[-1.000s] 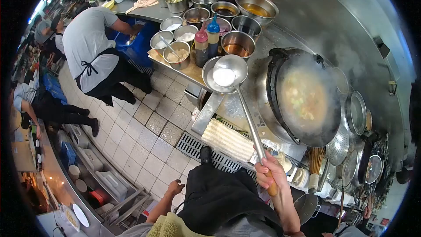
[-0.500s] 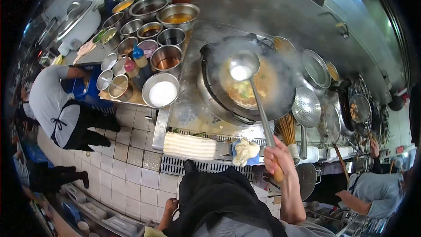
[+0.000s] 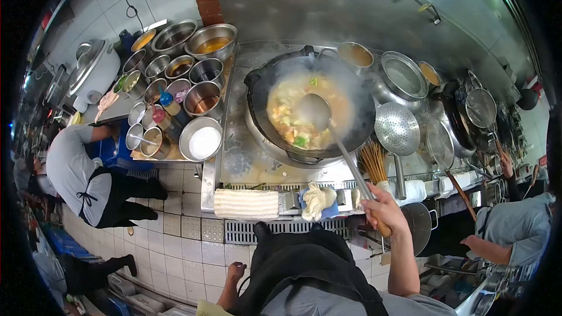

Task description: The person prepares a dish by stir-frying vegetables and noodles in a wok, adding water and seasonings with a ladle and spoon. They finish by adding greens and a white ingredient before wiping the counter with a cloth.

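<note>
R hand (image 3: 385, 210) closed round the ladle (image 3: 355, 168), bowl down in the steaming veg mix (image 3: 287, 111) in the wok (image 3: 364, 105). Approx. mid-cook: ingreds in, none seen dished up. L hand (image 3: 236, 270) low, half-curled; can't tell if empty.

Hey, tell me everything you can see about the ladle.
The ladle has a round bowl, a long straight shaft that looks like metal, and a wood-coloured grip at its end. The right hand holds it near that grip. The shaft slants away over the near rim of the dark wok, and the bowl sits in the steaming food. Steam blurs the bowl, so its contents can't be told.
</note>
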{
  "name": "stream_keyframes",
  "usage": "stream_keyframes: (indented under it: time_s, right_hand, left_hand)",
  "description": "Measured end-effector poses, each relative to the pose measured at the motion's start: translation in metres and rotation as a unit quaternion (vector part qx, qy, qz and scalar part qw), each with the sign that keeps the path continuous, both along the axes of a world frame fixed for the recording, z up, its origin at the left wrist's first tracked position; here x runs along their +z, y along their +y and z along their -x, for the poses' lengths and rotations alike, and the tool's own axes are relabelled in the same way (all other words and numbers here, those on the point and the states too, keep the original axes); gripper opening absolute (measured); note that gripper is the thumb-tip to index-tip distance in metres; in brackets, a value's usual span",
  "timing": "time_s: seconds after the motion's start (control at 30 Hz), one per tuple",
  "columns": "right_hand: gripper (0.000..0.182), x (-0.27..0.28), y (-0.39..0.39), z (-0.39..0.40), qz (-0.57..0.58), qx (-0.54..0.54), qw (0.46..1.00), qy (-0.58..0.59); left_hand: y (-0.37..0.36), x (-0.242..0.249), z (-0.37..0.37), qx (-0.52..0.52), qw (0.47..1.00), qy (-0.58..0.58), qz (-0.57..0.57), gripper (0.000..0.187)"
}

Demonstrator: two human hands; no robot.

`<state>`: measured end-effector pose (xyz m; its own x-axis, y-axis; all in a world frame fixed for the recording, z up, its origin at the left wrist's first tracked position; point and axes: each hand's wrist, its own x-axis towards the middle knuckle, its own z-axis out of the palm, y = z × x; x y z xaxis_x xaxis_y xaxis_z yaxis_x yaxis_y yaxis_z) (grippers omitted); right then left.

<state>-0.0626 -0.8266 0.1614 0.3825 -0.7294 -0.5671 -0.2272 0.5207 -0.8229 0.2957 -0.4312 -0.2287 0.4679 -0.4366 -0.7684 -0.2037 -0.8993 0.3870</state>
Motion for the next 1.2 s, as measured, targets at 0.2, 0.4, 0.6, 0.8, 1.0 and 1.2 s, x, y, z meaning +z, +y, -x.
stream_keyframes:
  time_s: [0.2,0.4,0.6,0.8,1.0,1.2]
  right_hand:
    - [0.059,-0.067,-0.037,-0.031,0.195,-0.013,0.980,0.044]
    - [0.063,-0.036,-0.015,-0.027,0.016,-0.006,0.999,-0.037]
    - [0.060,-0.020,-0.006,0.011,0.132,-0.002,0.990,0.053]
    - [0.063,-0.069,-0.046,-0.039,0.141,-0.026,0.990,0.003]
    - [0.062,-0.050,-0.012,-0.013,0.012,0.020,0.997,-0.079]
    - [0.064,-0.038,-0.009,0.019,0.123,0.015,0.991,0.044]
  left_hand:
    - [-0.003,-0.017,-0.007,-0.048,0.999,-0.005,-0.012,0.044]
    - [-0.013,-0.013,-0.011,-0.097,0.995,-0.009,-0.001,0.043]
    - [-0.072,0.079,0.018,-0.052,0.948,-0.180,0.256,0.035]
    - [-0.186,0.211,0.041,-0.124,0.894,-0.233,0.361,0.039]
    - [-0.254,0.217,0.038,-0.238,0.817,-0.334,0.405,0.050]
    - [-0.253,0.191,0.037,-0.274,0.845,-0.346,0.302,0.058]
